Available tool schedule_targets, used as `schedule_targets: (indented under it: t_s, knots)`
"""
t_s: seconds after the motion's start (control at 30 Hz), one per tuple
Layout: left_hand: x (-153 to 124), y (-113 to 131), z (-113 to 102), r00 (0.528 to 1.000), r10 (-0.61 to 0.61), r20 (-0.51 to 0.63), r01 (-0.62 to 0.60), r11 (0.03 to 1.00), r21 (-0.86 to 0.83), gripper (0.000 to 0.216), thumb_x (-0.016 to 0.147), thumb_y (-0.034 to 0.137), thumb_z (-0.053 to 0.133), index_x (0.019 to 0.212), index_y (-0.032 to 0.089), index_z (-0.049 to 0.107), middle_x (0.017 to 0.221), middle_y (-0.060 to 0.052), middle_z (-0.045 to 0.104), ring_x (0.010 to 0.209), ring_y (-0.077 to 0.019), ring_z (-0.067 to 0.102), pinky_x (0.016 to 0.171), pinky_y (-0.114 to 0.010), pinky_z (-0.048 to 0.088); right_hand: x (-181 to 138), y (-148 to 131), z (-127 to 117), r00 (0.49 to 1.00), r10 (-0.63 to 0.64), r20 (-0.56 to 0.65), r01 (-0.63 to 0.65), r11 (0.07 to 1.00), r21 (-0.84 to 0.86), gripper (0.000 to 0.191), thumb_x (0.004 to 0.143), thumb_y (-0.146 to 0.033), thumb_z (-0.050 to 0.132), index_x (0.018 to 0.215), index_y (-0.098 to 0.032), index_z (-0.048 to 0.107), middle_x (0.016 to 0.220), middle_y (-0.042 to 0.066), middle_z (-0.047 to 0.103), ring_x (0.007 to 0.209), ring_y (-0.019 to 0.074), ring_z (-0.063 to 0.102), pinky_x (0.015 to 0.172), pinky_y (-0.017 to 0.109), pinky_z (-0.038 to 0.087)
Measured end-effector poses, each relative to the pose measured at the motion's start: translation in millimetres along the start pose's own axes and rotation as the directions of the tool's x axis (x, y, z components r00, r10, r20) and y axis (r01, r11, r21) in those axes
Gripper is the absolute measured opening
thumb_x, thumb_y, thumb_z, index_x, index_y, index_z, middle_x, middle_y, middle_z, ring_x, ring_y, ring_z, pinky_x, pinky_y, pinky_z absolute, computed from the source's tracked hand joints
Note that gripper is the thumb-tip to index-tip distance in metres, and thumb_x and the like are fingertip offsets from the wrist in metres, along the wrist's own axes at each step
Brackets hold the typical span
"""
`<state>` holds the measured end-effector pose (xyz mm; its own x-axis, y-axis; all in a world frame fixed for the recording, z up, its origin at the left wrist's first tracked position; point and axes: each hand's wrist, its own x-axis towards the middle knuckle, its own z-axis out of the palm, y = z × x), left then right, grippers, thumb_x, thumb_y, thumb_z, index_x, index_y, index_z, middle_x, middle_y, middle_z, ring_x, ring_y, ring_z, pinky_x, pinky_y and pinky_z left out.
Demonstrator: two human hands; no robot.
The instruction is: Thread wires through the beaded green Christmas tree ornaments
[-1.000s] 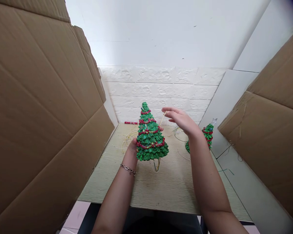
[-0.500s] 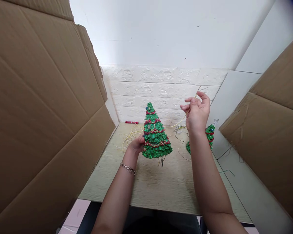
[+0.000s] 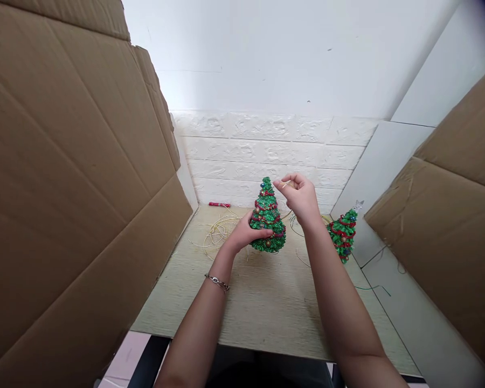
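A small green beaded Christmas tree [image 3: 274,218], wound with red garland and dotted with coloured beads, stands upright in the grip of my left hand [image 3: 246,233]. The thumb lies across its lower front, while the other fingers are hidden behind it. Close to the tree's tip on the right, my right hand [image 3: 301,196] pinches a thin yellow wire [image 3: 286,185] between thumb and fingertips. The wire's lower part runs down behind the tree. A second beaded tree [image 3: 343,234] with a clear star on top stands beyond my right forearm.
Tangled pale yellow wire [image 3: 216,231] lies on the table [image 3: 262,302] left of the tree. A red pen-like object [image 3: 219,204] rests by the brick-patterned wall. Cardboard sheets [image 3: 84,178] flank both sides. A green wire [image 3: 374,288] lies at the right edge.
My right hand has come down and left with the wire, towards the tree's tip. My left hand has turned the tree and shifted it slightly right, its thumb now across the front.
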<state>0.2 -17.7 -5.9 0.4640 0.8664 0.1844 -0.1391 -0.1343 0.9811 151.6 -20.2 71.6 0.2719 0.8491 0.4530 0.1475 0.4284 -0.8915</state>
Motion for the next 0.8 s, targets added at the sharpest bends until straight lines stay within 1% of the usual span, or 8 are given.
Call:
schedule_targets:
  t_s: [0.1, 0.17, 0.3, 0.43, 0.5, 0.57, 0.73, 0.8]
  knots:
    - [1.0, -1.5, 1.3, 1.0, 0.002, -0.026, 0.001, 0.994, 0.111, 0.069, 0.051, 0.033, 0.083, 0.111, 0.016, 0.055, 0.114, -0.012, 0.065, 0.105, -0.029, 0.06, 0.091, -0.043, 0.046, 1.4, 1.4, 0.1, 0.999, 0.049, 0.01, -0.048, 0.995, -0.089, 0.037, 0.063, -0.043, 0.069, 0.089, -0.016, 0.063, 0.045, -0.01, 0.032, 0.042, 0.0066, 0.03, 0.043, 0.023, 0.025]
    - [1.4, -2.6, 1.7, 0.999, 0.008, -0.043, 0.0, 0.981, 0.193, 0.071, 0.05, 0.035, 0.083, 0.112, 0.017, 0.055, 0.114, -0.01, 0.065, 0.105, -0.0281, 0.06, 0.092, -0.042, 0.046, 2.6, 3.5, -1.2, 0.997, 0.076, 0.026, -0.071, 0.985, -0.154, 0.043, 0.062, -0.047, 0.069, 0.09, -0.014, 0.067, 0.047, -0.007, 0.04, 0.046, 0.0085, 0.038, 0.048, 0.024, 0.031]
    - [1.7, -3.6, 2.9, 0.998, 0.027, -0.061, -0.007, 0.952, 0.307, 0.074, 0.049, 0.038, 0.083, 0.115, 0.019, 0.055, 0.112, -0.008, 0.065, 0.104, -0.0267, 0.06, 0.091, -0.04, 0.047, 3.2, 6.2, -3.2, 0.994, 0.108, 0.013, -0.101, 0.961, -0.256, 0.042, 0.061, -0.049, 0.069, 0.085, -0.014, 0.071, 0.059, 0.0, 0.058, 0.058, 0.0133, 0.051, 0.061, 0.029, 0.04]
    - [1.4, -2.9, 4.7, 0.991, 0.069, -0.111, -0.021, 0.924, 0.383, 0.076, 0.05, 0.042, 0.082, 0.116, 0.02, 0.054, 0.112, -0.007, 0.065, 0.105, -0.0265, 0.059, 0.09, -0.038, 0.047, 0.1, 1.8, -3.5, 0.99, 0.124, 0.074, -0.09, 0.93, -0.355, 0.041, 0.061, -0.051, 0.068, 0.08, -0.015, 0.072, 0.054, -0.002, 0.054, 0.055, 0.0129, 0.047, 0.059, 0.028, 0.038]
    - [0.9, -1.9, 5.6, 0.986, 0.096, -0.136, -0.03, 0.906, 0.421, 0.079, 0.049, 0.042, 0.082, 0.12, 0.02, 0.053, 0.114, -0.007, 0.063, 0.107, -0.0268, 0.058, 0.092, -0.039, 0.046, -2.2, -2.0, -3.3, 0.989, 0.098, 0.109, -0.046, 0.914, -0.403, 0.038, 0.061, -0.052, 0.068, 0.071, -0.015, 0.07, 0.048, -0.003, 0.048, 0.052, 0.0117, 0.042, 0.056, 0.027, 0.035]
    - [0.3, -0.9, 6.3, 0.983, 0.11, -0.146, -0.035, 0.898, 0.439, 0.083, 0.049, 0.043, 0.082, 0.123, 0.02, 0.051, 0.116, -0.008, 0.062, 0.108, -0.0271, 0.057, 0.093, -0.039, 0.045, -4.2, -5.4, -3.0, 0.992, 0.066, 0.103, -0.017, 0.906, -0.423, 0.037, 0.062, -0.051, 0.067, 0.067, -0.015, 0.069, 0.047, -0.003, 0.046, 0.052, 0.0113, 0.041, 0.054, 0.026, 0.033]
    - [0.3, -1.8, 5.6, 0.991, 0.114, -0.075, -0.072, 0.905, 0.419, 0.084, 0.052, 0.045, 0.081, 0.126, 0.021, 0.048, 0.121, -0.008, 0.059, 0.112, -0.0282, 0.055, 0.095, -0.04, 0.043, -5.7, -6.1, -3.2, 0.995, 0.027, 0.094, 0.012, 0.921, -0.389, 0.036, 0.065, -0.05, 0.063, 0.068, -0.014, 0.068, 0.055, 0.0, 0.054, 0.057, 0.0128, 0.046, 0.055, 0.025, 0.033]
    - [1.3, -3.6, 3.5, 0.993, 0.112, -0.023, -0.096, 0.927, 0.363, 0.079, 0.061, 0.05, 0.074, 0.129, 0.02, 0.047, 0.126, -0.009, 0.057, 0.116, -0.0282, 0.052, 0.098, -0.04, 0.041, -4.9, -4.1, -4.3, 0.995, 0.011, 0.097, 0.028, 0.919, -0.392, 0.035, 0.067, -0.049, 0.061, 0.067, -0.014, 0.067, 0.057, 0.0, 0.055, 0.058, 0.0133, 0.047, 0.055, 0.025, 0.033]
